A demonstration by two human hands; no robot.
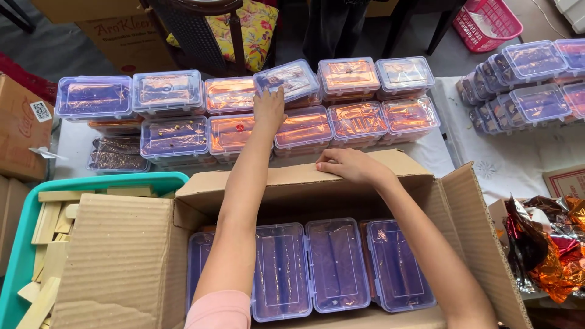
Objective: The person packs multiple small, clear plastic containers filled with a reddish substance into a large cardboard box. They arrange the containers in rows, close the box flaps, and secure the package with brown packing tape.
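Box contents (292, 79) blurred under lid

We see a table under a white cloth (487, 164). Directly on it sit stacked clear plastic boxes (304, 125) in rows, a second cluster of boxes (530, 85) at the right, an open cardboard carton (292, 183) and crumpled foil wrappers (548, 244).

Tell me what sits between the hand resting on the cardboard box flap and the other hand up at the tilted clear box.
In the head view, stacked clear lidded boxes lie on the table between the right hand on the flap and the left hand gripping the tilted box.
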